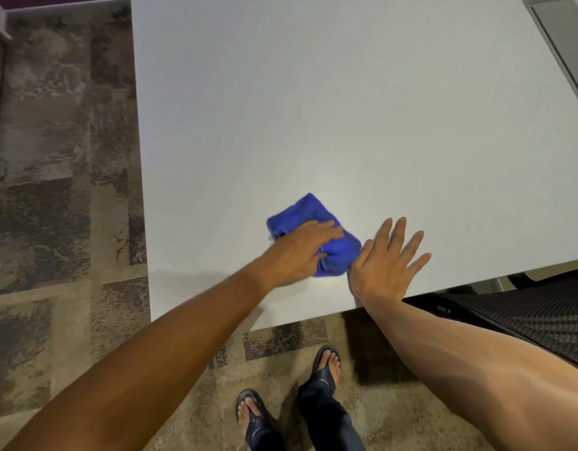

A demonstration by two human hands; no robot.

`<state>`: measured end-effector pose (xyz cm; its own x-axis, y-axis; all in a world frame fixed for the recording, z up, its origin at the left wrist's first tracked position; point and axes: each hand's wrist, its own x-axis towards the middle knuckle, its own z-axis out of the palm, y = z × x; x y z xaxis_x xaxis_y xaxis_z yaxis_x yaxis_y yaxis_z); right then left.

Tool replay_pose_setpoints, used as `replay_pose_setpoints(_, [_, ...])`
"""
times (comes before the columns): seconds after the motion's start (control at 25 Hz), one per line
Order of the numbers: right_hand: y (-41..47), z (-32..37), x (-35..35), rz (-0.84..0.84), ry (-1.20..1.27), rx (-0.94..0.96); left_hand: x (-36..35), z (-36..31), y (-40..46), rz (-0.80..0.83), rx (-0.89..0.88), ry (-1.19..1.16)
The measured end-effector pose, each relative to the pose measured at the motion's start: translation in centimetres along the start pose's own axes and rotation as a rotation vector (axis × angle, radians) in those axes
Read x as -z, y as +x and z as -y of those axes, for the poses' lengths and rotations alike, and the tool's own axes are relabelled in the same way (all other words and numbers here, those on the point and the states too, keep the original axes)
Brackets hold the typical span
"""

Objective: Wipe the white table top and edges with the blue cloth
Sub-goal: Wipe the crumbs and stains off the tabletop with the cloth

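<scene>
the blue cloth [317, 236] is pressed flat on the white counter [346, 109] under the left hand [297, 252]; the right hand [383, 265] is spread empty just beside it.

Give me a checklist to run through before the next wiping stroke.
1. Left hand on the blue cloth: ok, palm and fingers press it down.
2. Cloth on the white table top: ok, bunched near the front edge.
3. Right hand clear of the stroke: not ok, it lies flat and open right beside the cloth.
4. Surface ahead free of objects: ok, only a grey panel at the far right corner.
5. Edges wiped: cannot tell.
</scene>
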<state>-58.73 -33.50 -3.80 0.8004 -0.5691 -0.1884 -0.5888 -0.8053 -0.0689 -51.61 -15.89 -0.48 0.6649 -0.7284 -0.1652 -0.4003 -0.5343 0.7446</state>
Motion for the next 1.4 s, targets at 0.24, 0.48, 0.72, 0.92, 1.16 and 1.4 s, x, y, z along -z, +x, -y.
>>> replay_pose_setpoints(0.24, [-0.1,0.3,0.1,0.003,0.035,-0.008,-1.7,-0.8,-7.7,0.135,-0.091,-0.029])
replay_pose_setpoints(0.48, [0.2,-0.2,-0.4,-0.003,0.036,-0.001,-2.9,-3.1,-15.3,0.041,-0.076,-0.081])
replay_pose_setpoints(0.72, [0.2,0.0,-0.3,-0.022,0.021,-0.004,-2.1,-4.3,-19.2,-0.163,0.073,0.070])
replay_pose_setpoints(0.92, [0.1,0.0,0.0,-0.024,0.002,0.010,0.1,-0.3,-21.3,-0.122,0.276,0.382])
replay_pose_setpoints(1.16, [0.1,0.0,0.3,-0.011,-0.003,0.008,0.7,1.7,-25.5,-0.128,0.554,0.265])
replay_pose_setpoints(1.4, [0.0,0.1,0.4,0.011,0.011,0.006,3.6,3.4,-34.8,0.064,0.823,0.384])
